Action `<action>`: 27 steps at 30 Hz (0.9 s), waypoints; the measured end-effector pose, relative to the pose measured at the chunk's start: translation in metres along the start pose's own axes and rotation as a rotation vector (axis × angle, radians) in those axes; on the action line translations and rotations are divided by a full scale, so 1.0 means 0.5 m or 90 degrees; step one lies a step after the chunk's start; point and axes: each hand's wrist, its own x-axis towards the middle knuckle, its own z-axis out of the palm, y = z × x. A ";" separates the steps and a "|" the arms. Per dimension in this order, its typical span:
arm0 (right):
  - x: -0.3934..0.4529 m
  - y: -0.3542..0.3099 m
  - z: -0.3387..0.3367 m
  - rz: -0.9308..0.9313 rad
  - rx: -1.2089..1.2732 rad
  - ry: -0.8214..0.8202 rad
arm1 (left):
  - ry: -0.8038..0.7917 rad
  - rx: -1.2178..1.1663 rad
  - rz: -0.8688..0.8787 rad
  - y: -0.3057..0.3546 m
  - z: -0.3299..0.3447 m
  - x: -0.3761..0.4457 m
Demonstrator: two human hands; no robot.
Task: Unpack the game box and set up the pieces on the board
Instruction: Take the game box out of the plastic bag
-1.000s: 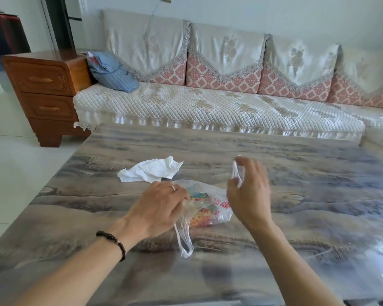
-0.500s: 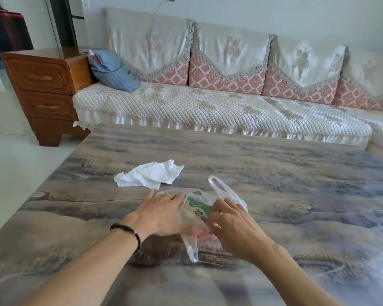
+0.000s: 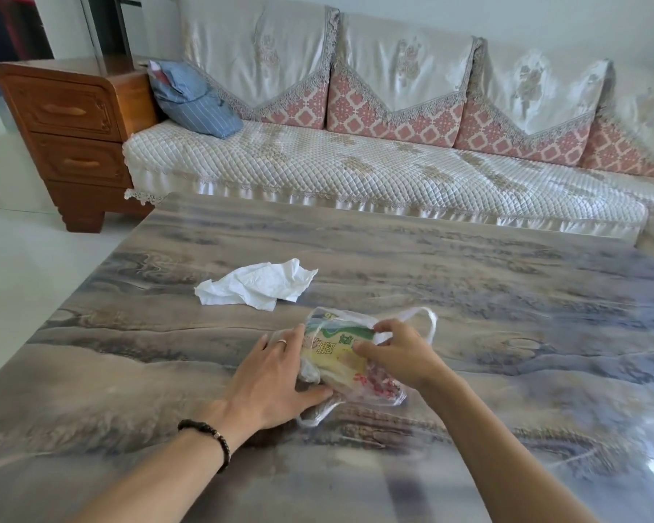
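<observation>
Here the game box (image 3: 340, 352) lies flat on the desk (image 3: 469, 281), still wrapped inside a thin clear plastic bag (image 3: 359, 390), between the two hands. Its lid shows green, yellow and red print; the lettering is too blurred through the plastic to read. One bag handle (image 3: 427, 322) loops out just beyond the right hand, another trails toward the person below the left hand.

The left hand (image 3: 276, 375) rests with fingers nearly straight against the box's left edge, thumb lying along the near corner, pressing rather than gripping. The right hand (image 3: 397, 352) has thumb and fingertips curled, pinching the bag film over the lid.

The box's right part is hidden under the right hand.

Beyond the left hand lies a crumpled white tissue (image 3: 257, 285), well apart from it.
</observation>
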 end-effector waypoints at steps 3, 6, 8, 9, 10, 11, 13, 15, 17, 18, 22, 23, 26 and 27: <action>0.023 -0.011 0.009 0.062 0.130 -0.008 | 0.067 -0.044 -0.013 0.007 0.011 -0.012; 0.017 -0.026 0.016 0.104 0.225 -0.069 | 0.132 -0.083 -0.023 0.003 0.012 -0.026; 0.005 -0.030 0.031 0.109 0.274 -0.090 | 0.141 -0.081 -0.008 -0.010 0.019 -0.028; -0.002 -0.033 0.039 0.104 0.304 -0.100 | 0.138 -0.062 0.004 -0.016 0.019 -0.029; -0.007 -0.036 0.045 0.096 0.328 -0.110 | 0.126 -0.029 0.009 -0.021 0.020 -0.030; -0.011 -0.040 0.048 0.084 0.339 -0.122 | 0.120 0.004 0.014 -0.025 0.017 -0.030; -0.015 -0.046 0.044 0.066 0.337 -0.147 | 0.113 0.072 0.025 -0.040 0.001 -0.028; -0.013 -0.055 0.028 0.053 0.313 -0.151 | 0.093 0.164 0.059 -0.062 -0.025 -0.023; -0.010 -0.065 0.013 0.048 0.289 -0.140 | 0.105 0.299 0.106 -0.098 -0.052 -0.020; -0.008 -0.072 0.008 0.044 0.285 -0.139 | 0.116 0.351 0.091 -0.120 -0.064 -0.020; -0.003 -0.107 0.023 0.005 0.263 -0.182 | 0.082 0.366 -0.128 -0.190 -0.110 -0.028; -0.004 -0.117 0.034 -0.005 0.255 -0.192 | 0.089 0.316 -0.190 -0.202 -0.124 -0.032; -0.007 -0.143 0.077 -0.030 0.264 -0.210 | 0.147 0.138 -0.304 -0.235 -0.145 -0.044; -0.009 -0.150 0.090 -0.034 0.275 -0.216 | 0.139 0.103 -0.325 -0.242 -0.153 -0.051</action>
